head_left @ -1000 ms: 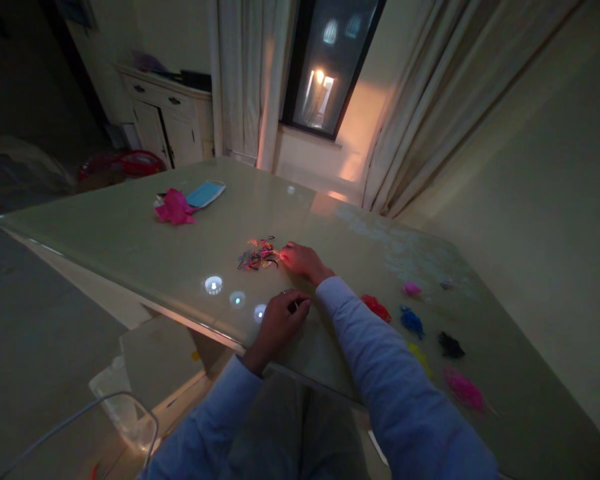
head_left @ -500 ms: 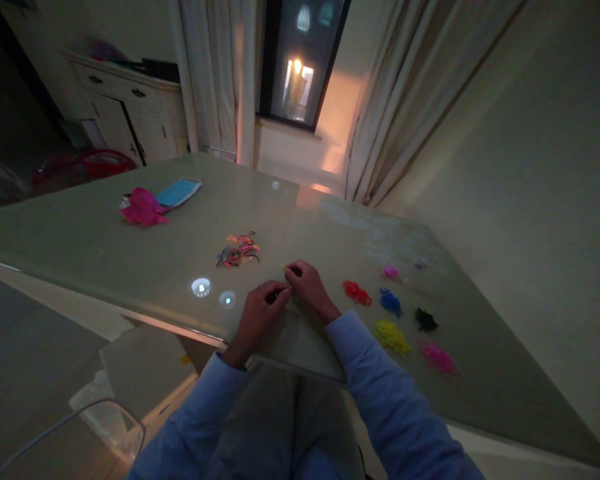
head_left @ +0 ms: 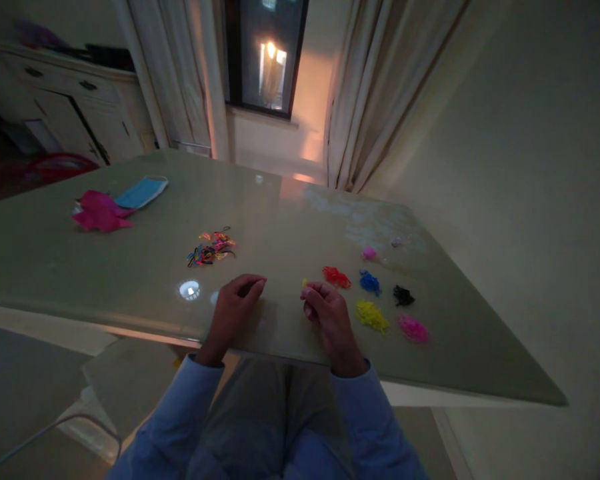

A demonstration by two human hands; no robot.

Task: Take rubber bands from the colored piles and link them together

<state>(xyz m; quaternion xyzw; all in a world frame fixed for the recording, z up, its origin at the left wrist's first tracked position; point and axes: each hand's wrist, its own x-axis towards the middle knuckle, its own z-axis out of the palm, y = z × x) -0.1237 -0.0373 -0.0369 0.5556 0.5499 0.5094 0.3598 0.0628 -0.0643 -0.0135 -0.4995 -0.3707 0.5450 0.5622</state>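
Pinching small yellow piece (head_left: pixel 305 283), outline blurred | right fingers (head_left: pixel 313 297) closed on it | left fingers (head_left: pixel 254 291) tip-to-tip, hold unclear

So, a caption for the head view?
Right fingers pinch a yellow piece near single-coloured piles; a multicoloured pile lies apart.

On the table (head_left: pixel 280 227), one heap of bands (head_left: pixel 211 249) is lying ahead-left of my left fingers (head_left: pixel 255 288); a mask (head_left: pixel 143 193) is lying farther beyond. Separate heaps (head_left: pixel 373 316) are lying right of my right fingers (head_left: pixel 317 297), which are holding a band (head_left: pixel 305 283).
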